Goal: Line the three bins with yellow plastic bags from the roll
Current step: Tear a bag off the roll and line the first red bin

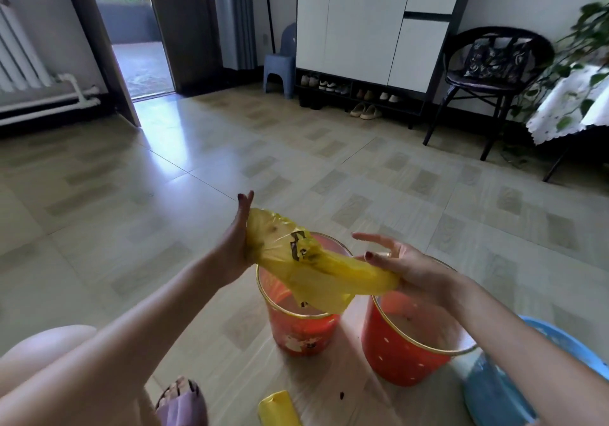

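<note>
I am stretching a crumpled yellow plastic bag [309, 264] between my left hand [235, 247], gripping one end, and my loosely closing right hand [400, 262], directly above the left orange plastic bin [298, 328] so its mouth is opening for lining.

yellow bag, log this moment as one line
stage: opening bag | yellow bag: stretched between left hand and right hand over left red bin | bins: unlined | roll: on floor

crumpled yellow bag [316, 261] over two red bins [296, 320]
</note>
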